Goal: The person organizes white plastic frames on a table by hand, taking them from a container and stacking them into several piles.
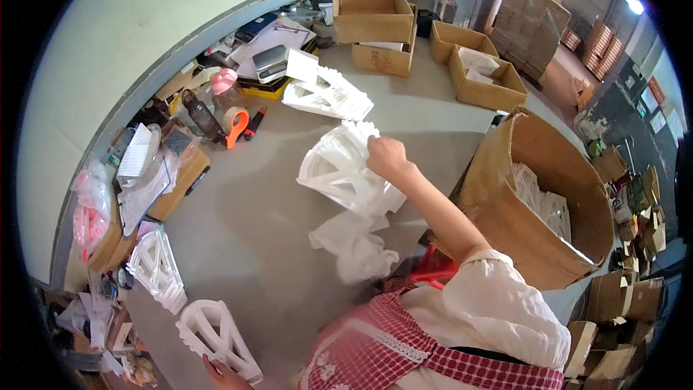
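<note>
My right hand (pixel 388 157) is closed on the upper right corner of a white fan-shaped plastic piece (pixel 338 170), with spoke-like ribs, at the middle of the table. Below that piece lies crumpled thin white cloth or wrapping (pixel 361 251). At the lower left, my left hand (pixel 222 375) grips the lower edge of another white fan-shaped piece (pixel 216 336); its palm is cut off by the picture's edge. Close by, a similar white ribbed piece (pixel 157 272) lies along the table's left side. More such white pieces (pixel 330 95) rest farther back.
To the right stands a large cardboard box (pixel 491 188) with white pieces inside. Smaller open boxes (pixel 374 18) sit at the back. Along the wall are a scale (pixel 271 63), a dark bottle (pixel 203 115), an orange tape dispenser (pixel 235 127) and a clipboard (pixel 144 195). The grey table (pixel 253 224) lies between.
</note>
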